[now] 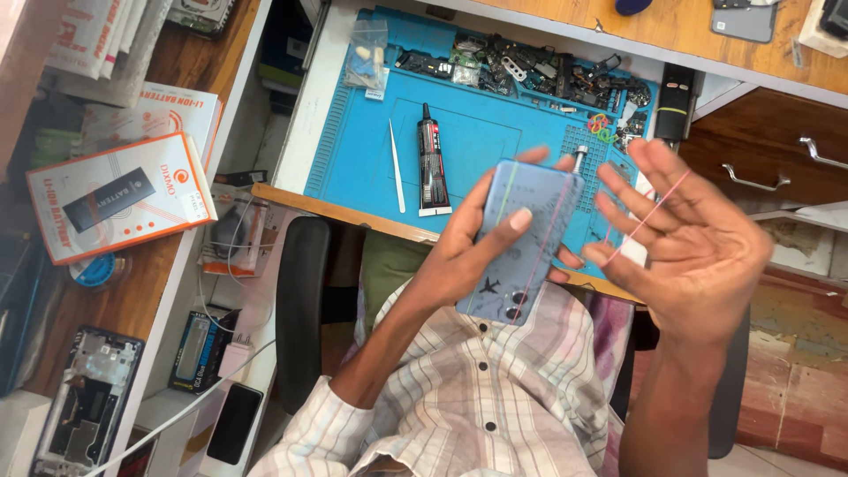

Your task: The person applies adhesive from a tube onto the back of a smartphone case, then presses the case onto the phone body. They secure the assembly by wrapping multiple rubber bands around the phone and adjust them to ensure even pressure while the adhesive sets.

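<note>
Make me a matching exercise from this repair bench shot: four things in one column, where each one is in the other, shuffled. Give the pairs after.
Things:
1. phone
2. pink rubber band
3. black glue tube
4. tweezers

Places:
A. stretched across the right hand
B. lying on the blue mat, left of the glue tube
C. held in the left hand
D. lying on the blue mat, right of the tweezers

Pairs: 1-C, 2-A, 3-D, 4-B
</note>
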